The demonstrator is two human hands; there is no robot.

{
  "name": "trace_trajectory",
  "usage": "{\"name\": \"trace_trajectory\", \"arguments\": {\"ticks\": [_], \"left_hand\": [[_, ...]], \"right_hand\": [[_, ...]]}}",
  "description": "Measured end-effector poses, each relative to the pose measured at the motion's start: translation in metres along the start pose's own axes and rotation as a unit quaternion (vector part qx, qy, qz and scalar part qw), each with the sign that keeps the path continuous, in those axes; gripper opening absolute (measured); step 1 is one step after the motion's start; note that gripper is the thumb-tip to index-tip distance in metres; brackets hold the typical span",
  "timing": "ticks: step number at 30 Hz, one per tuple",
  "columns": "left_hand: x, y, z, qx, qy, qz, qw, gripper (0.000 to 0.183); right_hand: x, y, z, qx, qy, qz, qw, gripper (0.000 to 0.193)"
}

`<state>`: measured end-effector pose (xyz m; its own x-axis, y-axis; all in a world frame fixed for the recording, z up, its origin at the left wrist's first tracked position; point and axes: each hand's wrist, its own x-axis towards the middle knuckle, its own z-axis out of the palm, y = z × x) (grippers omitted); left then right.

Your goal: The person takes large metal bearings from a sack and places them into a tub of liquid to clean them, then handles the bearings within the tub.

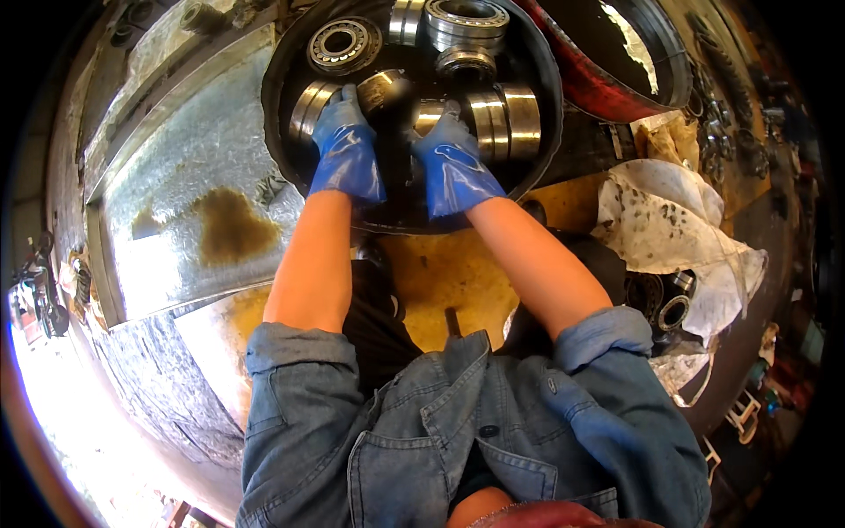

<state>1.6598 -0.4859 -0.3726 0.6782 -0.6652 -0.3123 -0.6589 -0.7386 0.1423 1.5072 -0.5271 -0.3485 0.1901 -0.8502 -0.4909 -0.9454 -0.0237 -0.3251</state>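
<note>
A round black tub (275,141) holds several shiny steel bearings in dark, oily liquid. Both my hands are inside it, in blue rubber gloves. My left hand (341,145) is closed around the near side of a steel bearing (310,107) by the tub's left wall. Just right of its fingers lies another metal ring (382,89), partly blurred. My right hand (451,150) is closed on a smaller metal ring (429,115), its fingertips partly hidden. Touching distance to its right, a large bearing (503,121) lies on its side.
Farther back in the tub are a roller bearing (344,46) and stacked rings (466,25). A red drum (576,75) stands at the right. An oil-stained metal sheet (167,211) covers the left; a spotted white cloth (656,224) and more bearings (674,311) lie right.
</note>
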Motion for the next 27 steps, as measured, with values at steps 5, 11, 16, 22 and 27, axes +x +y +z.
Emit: {"name": "trace_trajectory", "arguments": {"ticks": [5, 11, 16, 22, 27], "left_hand": [[0.024, 0.006, 0.000, 0.175, 0.101, 0.219, 0.955, 0.044], [0.034, 0.028, -0.006, 0.145, 0.196, 0.219, 0.945, 0.050], [-0.016, 0.032, -0.011, -0.152, 0.132, 0.106, 0.974, 0.057], [-0.075, 0.039, -0.001, -0.298, -0.122, -0.030, 0.946, 0.073], [-0.093, 0.041, 0.008, -0.398, -0.155, -0.016, 0.904, 0.064]], "right_hand": [[-0.012, 0.005, 0.008, -0.028, -0.024, 0.004, 0.999, 0.069], [-0.006, 0.036, 0.019, -0.080, -0.064, -0.092, 0.990, 0.074], [-0.016, 0.034, -0.001, -0.080, -0.086, -0.085, 0.989, 0.071], [0.006, 0.057, 0.009, -0.027, -0.108, -0.135, 0.985, 0.076], [0.004, 0.059, -0.015, 0.143, -0.216, -0.176, 0.950, 0.054]]}}
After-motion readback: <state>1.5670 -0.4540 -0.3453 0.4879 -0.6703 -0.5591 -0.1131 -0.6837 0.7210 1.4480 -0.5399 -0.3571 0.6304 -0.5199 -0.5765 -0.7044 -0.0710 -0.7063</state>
